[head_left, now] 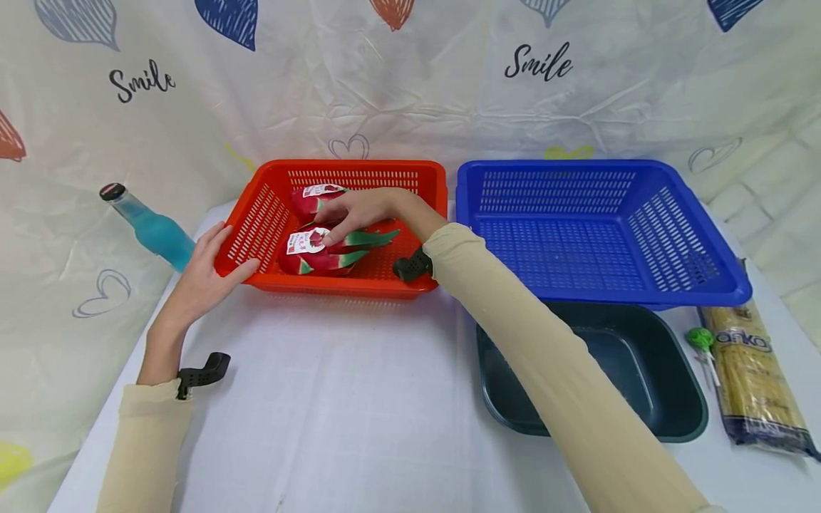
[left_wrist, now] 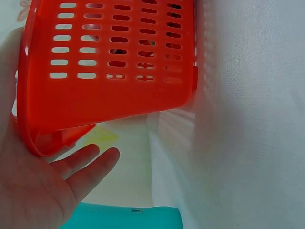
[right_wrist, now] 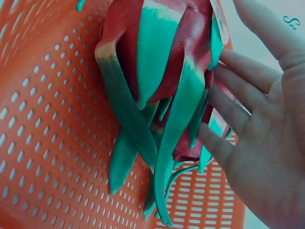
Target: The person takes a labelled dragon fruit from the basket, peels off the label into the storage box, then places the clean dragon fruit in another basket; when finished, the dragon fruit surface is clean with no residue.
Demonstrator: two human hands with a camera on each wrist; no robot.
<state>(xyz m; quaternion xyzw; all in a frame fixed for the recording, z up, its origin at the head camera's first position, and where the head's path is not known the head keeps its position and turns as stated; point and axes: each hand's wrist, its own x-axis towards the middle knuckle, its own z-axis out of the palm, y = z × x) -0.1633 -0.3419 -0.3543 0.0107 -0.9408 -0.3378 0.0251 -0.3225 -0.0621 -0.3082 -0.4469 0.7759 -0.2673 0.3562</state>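
A red plastic basket [head_left: 346,285] holds two dragon fruits with green leaf tips. My right hand [head_left: 365,210] reaches over the near dragon fruit [head_left: 314,262], thumb at its white label and the other fingers between it and the far dragon fruit [head_left: 305,203]. In the right wrist view those fingers [right_wrist: 245,90] are extended beside the near fruit, partly hidden by it. My left hand [head_left: 204,274] rests at the basket's near left corner, thumb along the front rim. In the left wrist view, its fingers [left_wrist: 93,174] stick out straight past the rim.
A bottle of turquoise liquid [head_left: 160,239] stands left of my left hand. To the right is a blue basket [head_left: 551,292], its front over a dark green tub [head_left: 683,399]. A green lollipop [head_left: 700,339] and a noodle-like bag [head_left: 753,377] lie at far right.
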